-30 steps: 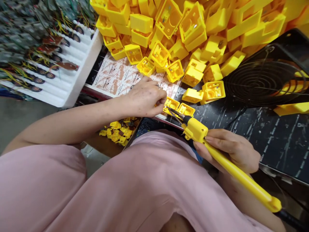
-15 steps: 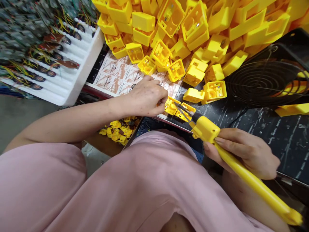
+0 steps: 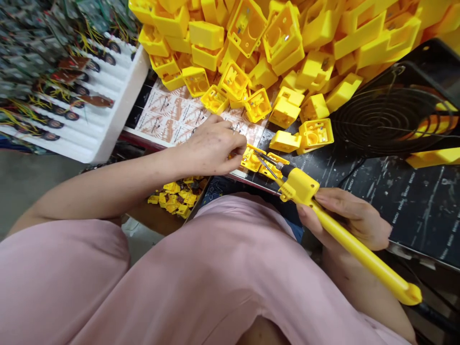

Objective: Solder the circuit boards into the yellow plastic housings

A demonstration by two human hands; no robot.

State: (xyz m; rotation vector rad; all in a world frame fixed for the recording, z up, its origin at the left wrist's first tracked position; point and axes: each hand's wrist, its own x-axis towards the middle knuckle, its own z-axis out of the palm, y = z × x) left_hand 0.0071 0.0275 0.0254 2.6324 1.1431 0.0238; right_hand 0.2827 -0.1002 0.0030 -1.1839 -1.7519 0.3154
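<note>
My left hand (image 3: 212,146) is closed, its fingers pinching a small open yellow plastic housing (image 3: 251,158) at the table's near edge. A second open housing (image 3: 273,165) lies right beside it. My right hand (image 3: 347,218) grips a long yellow soldering iron (image 3: 345,235), its dark metal tip (image 3: 266,160) pointing into the housing that my left hand pinches. A ring shows on a left finger.
A big heap of yellow housings (image 3: 287,43) covers the back of the table. A black wire fan guard (image 3: 391,120) sits at right. A white foam tray of wired circuit boards (image 3: 68,91) stands at left. More yellow parts (image 3: 176,196) lie in a box below the table edge.
The soldering iron drew back to the right, then came in again toward the housing. My left hand tilted the small housing and stayed in place.
</note>
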